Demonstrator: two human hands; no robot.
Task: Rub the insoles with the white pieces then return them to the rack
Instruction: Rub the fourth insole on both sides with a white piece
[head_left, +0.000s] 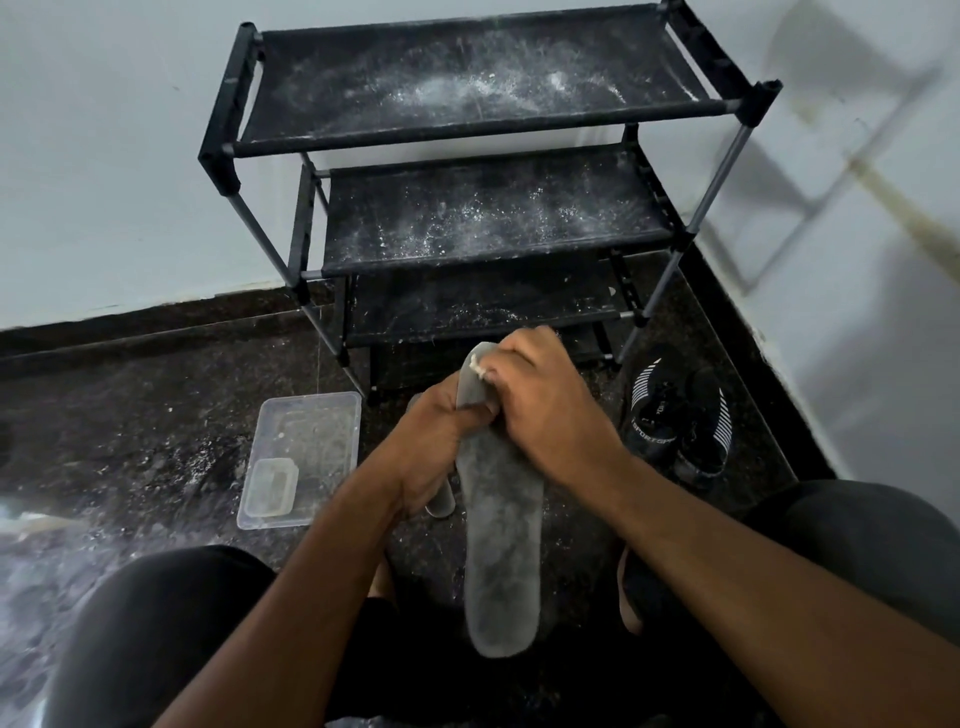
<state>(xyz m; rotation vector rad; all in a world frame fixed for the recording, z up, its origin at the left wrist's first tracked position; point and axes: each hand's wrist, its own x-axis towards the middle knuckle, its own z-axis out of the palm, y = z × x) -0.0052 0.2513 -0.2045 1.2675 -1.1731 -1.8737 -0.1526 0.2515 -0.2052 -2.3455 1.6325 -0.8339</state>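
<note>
Gripping insole (498, 525), both hands curled

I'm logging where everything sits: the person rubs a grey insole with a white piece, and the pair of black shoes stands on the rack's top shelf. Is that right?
Not quite. The head view shows the black shoes on the floor right of the rack, not on its top shelf. The rest holds: the right hand rubs a white piece on the grey insole.

We see a grey insole (496, 525) with a white piece (477, 370) against it. The rack (467, 130) is black with grey poles — its fabric shelves speckled white. The floor (130, 415) is dark, mottled, dusted white. The tub (304, 457) is clear; the shoes (675, 415) are black with white stripes.
</note>
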